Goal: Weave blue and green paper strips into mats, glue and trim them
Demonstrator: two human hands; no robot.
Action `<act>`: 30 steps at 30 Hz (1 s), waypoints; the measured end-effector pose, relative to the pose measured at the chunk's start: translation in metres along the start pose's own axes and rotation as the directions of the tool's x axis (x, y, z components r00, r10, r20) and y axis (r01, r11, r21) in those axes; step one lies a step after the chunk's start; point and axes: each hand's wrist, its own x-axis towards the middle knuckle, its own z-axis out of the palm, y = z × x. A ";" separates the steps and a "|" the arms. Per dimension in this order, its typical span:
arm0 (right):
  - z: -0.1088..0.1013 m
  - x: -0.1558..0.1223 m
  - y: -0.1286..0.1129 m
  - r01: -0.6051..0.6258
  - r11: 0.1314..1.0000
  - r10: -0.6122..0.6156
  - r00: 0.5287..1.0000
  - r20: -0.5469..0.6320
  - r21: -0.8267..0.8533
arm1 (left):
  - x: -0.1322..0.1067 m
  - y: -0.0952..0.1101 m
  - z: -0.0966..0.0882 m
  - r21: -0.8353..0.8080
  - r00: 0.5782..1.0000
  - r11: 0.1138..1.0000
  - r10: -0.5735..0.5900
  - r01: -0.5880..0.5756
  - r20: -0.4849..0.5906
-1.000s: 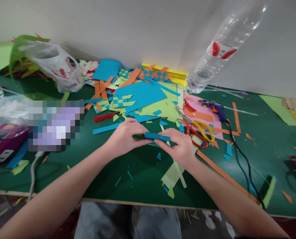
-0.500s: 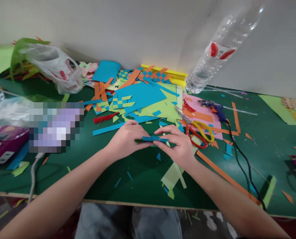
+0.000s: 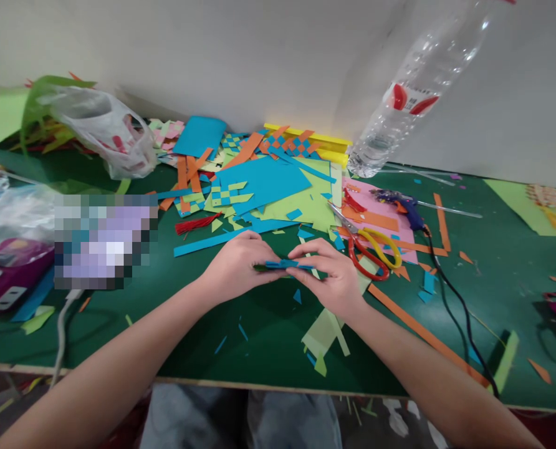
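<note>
Between my two hands is a small folded piece of blue paper (image 3: 285, 264), seen nearly edge-on above the green table. My left hand (image 3: 238, 265) pinches its left end, where a darker green edge shows. At the other end, the thumb and fingers of my right hand (image 3: 331, 271) close on the paper. Scissors (image 3: 369, 243) with one red and one yellow handle lie just right of my right hand. A long blue paper strip (image 3: 212, 241) lies behind my left hand, near a red tassel (image 3: 197, 223).
Blue and green paper sheets (image 3: 263, 181) and woven pieces cover the back. A glue gun (image 3: 402, 207) with a black cord lies right, below a leaning plastic bottle (image 3: 399, 106). A plastic bag (image 3: 105, 128) and a blurred-out device (image 3: 107, 243) with a cable are left.
The folded blue paper has tilted flatter, showing a thinner edge, and more of its left end shows by my left hand. Both hands keep their hold.
</note>
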 end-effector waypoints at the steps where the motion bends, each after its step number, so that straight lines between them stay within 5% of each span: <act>1: 0.000 0.000 0.000 -0.008 1.000 0.008 1.000 0.002 0.002 | 0.000 0.000 0.000 0.002 1.000 1.000 -0.001 0.001 0.004; 9: -0.001 -0.001 0.001 -0.152 0.988 0.153 0.988 -0.031 0.032 | -0.001 -0.001 0.001 0.039 0.995 0.997 -0.058 0.061 -0.082; 13: -0.002 -0.003 0.009 -0.307 0.950 0.311 0.945 -0.105 0.051 | -0.001 -0.003 -0.002 0.041 0.974 0.996 -0.069 0.080 -0.215; 17: -0.003 -0.003 0.015 -0.387 0.919 0.393 0.911 -0.123 0.067 | -0.001 -0.007 -0.002 0.071 0.971 0.997 -0.002 0.020 -0.238; 24: -0.002 -0.004 0.016 -0.365 0.927 0.373 0.919 -0.126 0.083 | -0.002 -0.011 0.001 0.198 0.994 0.980 0.028 -0.007 -0.106; 30: -0.002 -0.003 0.013 -0.348 0.931 0.358 0.930 -0.080 0.113 | -0.001 -0.006 -0.002 0.086 0.986 0.996 0.020 -0.006 -0.166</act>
